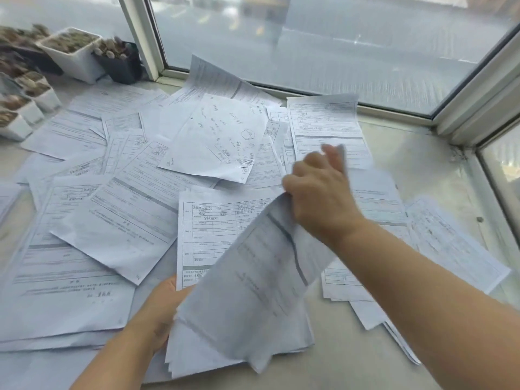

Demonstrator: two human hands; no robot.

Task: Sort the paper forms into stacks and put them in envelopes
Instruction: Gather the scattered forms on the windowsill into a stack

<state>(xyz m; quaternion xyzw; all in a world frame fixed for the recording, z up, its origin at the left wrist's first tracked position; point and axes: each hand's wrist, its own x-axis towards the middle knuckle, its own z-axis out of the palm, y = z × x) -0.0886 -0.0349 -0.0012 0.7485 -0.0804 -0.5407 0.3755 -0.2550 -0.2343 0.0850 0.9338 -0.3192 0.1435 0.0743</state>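
Head view: left hand (pixel 161 311) grips the near edge of a stack of forms (pixel 213 240) at the front of the sill (pixel 416 170). Right hand (pixel 320 190) pinches a curled sheet (pixel 253 282), lifted over that stack. Loose forms (pixel 118 175) overlap all across the sill. Plant pots (pixel 76 54) far left, by the window (pixel 309 38).

Bright, even daylight enters through the window (pixel 351 43) at top; cool bluish cast over the whole view. Shadows soft and faint. Mild glare on the glass, scene beyond it washed out and smeared. Motion blur on the right hand (pixel 318 190) and the lifted sheet (pixel 261 277); print on it illegible. Wide-angle bowing of the window frame (pixel 140 38) toward the edges; plant pots (pixel 76 54) at upper left soft.
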